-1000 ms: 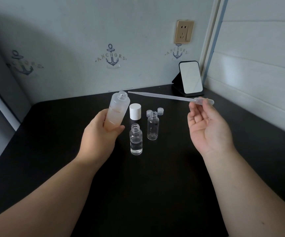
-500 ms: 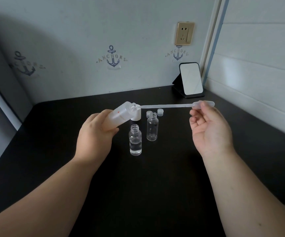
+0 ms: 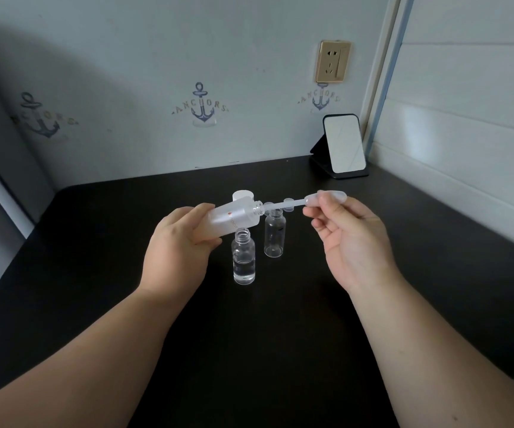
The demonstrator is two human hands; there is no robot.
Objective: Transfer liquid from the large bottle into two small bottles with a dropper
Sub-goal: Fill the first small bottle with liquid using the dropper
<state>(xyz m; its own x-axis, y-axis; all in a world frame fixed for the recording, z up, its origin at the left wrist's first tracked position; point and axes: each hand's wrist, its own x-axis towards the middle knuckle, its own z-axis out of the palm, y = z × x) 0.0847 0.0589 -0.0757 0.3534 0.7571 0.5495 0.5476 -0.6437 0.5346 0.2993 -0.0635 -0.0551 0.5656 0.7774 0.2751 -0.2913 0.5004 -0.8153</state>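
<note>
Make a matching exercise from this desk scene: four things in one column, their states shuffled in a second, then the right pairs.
Things:
1. large bottle
2. dropper
3. near small bottle
4. far small bottle

States:
A. upright, looks empty
B. tilted, gripped by the left hand
C. upright, partly filled with clear liquid
D. pinched at the bulb by the right hand

Pairs: 1-B, 2-D, 3-C, 4-A
</note>
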